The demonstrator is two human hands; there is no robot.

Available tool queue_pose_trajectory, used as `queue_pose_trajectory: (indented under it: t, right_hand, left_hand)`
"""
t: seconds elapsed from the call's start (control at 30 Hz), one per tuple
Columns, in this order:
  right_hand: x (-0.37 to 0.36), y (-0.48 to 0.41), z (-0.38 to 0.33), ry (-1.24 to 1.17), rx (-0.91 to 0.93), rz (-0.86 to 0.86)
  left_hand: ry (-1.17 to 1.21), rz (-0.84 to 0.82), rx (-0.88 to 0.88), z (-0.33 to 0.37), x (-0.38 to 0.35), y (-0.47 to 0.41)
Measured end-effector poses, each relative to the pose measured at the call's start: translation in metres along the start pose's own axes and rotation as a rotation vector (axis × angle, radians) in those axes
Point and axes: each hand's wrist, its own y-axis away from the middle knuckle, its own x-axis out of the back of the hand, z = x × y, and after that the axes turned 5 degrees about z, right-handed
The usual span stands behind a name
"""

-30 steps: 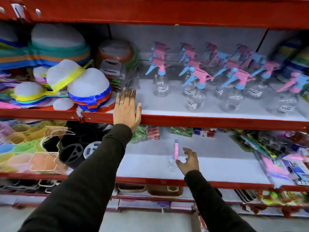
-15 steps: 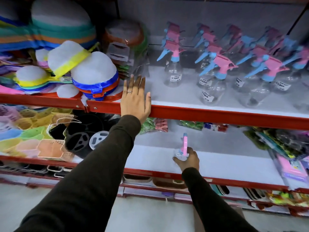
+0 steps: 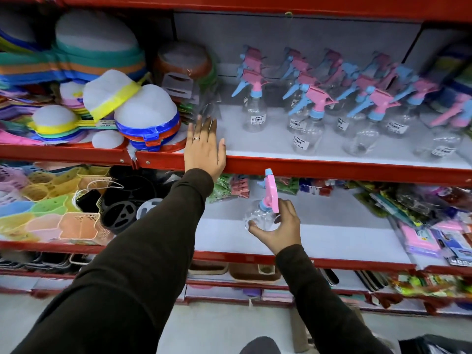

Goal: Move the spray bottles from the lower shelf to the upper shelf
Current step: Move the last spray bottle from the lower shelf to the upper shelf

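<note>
My right hand [image 3: 279, 227] grips a clear spray bottle [image 3: 261, 217] with a pink and blue trigger head, held above the white surface of the lower shelf [image 3: 332, 241], just below the red front edge of the upper shelf [image 3: 332, 169]. My left hand [image 3: 204, 149] rests flat, fingers spread, on that edge at the left end of the bottle area. Several clear spray bottles [image 3: 310, 123] with pink and blue heads stand in rows on the upper shelf, to the right of my left hand.
Stacked colourful mesh food covers [image 3: 143, 116] fill the upper shelf to the left. Pastel plastic baskets [image 3: 51, 208] and black items sit on the lower shelf left. Packaged goods [image 3: 434, 226] crowd the lower shelf right. More shelves lie below.
My right hand has closed on the bottle and lifted it off the lower shelf, up towards the upper shelf's edge. My left hand has stayed on the edge.
</note>
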Motion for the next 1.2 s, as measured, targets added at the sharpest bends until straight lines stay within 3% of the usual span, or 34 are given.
queue_pose_trajectory:
  t: [0.27,0.43,0.87,1.2]
  right_hand:
    - [0.031,-0.046,-0.065,-0.060,0.310,0.184]
    - [0.036,-0.085,-0.091,-0.082,0.379,0.238]
    - [0.005,-0.163,-0.109,-0.036,0.107,0.163]
    - [-0.002,-0.168,-0.091,-0.025,0.069,0.047]
  left_hand:
    - [-0.009,-0.017,-0.001,-0.001,0.000,0.001]
    - [-0.012,-0.027,-0.011,-0.001,0.002,0.000]
    - [0.036,0.011,-0.013,-0.002,0.001,-0.001]
    - [0.015,0.015,-0.016,-0.002,-0.001,-0.001]
